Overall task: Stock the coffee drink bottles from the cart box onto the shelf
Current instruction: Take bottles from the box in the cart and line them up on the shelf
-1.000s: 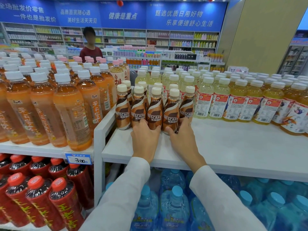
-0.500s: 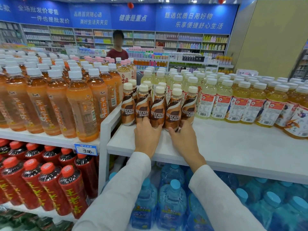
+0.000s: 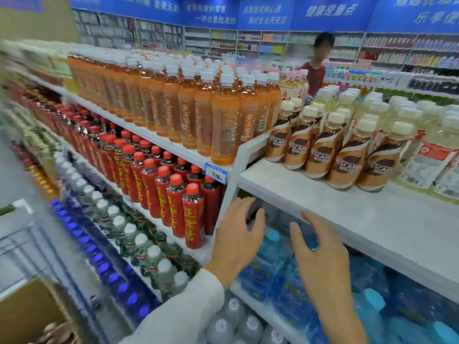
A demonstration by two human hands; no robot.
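While the coffee bottles (image 3: pixel 323 152) stand in a tight group at the left end of the white shelf (image 3: pixel 347 219), both hands are below its front edge & hold nothing. The left hand (image 3: pixel 236 234) is just under the front left corner, fingers straight, a bit spread. The right hand (image 3: pixel 320 254) is beside it, fingers loosely curved & apart. Pale yellow bottles (image 3: pixel 432 157) stand just right of the group. Orange tea bottles (image 3: pixel 203 115) fill the left shelf (image 3: pixel 193 158), w/ a price tag (image 3: pixel 216 173) on its edge. Red bottles (image 3: pixel 173 194) stand under them.
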